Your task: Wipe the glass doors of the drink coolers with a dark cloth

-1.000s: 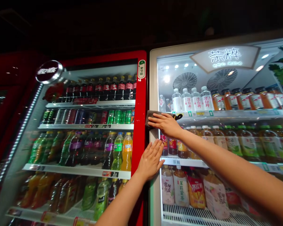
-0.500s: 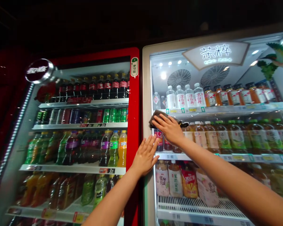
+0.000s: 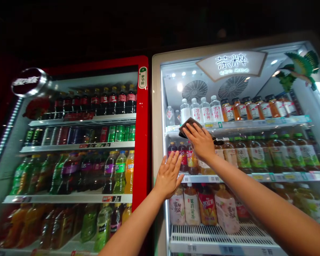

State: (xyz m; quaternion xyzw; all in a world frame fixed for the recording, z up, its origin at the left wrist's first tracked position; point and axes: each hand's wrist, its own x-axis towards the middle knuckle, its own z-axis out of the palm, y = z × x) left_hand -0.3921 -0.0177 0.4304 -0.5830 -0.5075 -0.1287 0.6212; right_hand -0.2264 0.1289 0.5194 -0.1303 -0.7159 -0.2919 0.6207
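Note:
My right hand [image 3: 202,143] presses a dark cloth [image 3: 183,132] flat against the glass door of the white drinks fridge [image 3: 156,106]. Its fingers lie over the cloth, whose edges stick out at the left and behind the palm. Lower and to the left, my left hand [image 3: 167,177] rests on the same door near its left frame, fingers stretched out and holding nothing. Through the glass, bottles of red-labelled tea [image 3: 182,156] show between the two hands.
A red-framed drinks fridge [image 3: 142,124] full of bottles and cans stands on the left. Inside the white fridge, water bottles [image 3: 215,109] and green-capped tea bottles [image 3: 256,153] line the shelves. A lit fan-shaped sign [image 3: 232,64] and green leaf decoration [image 3: 300,67] are at its top.
My right hand has slid the cloth rightward across the glass, away from the door's left frame. My left hand stays at about the same place on the door. The view has shifted slightly right.

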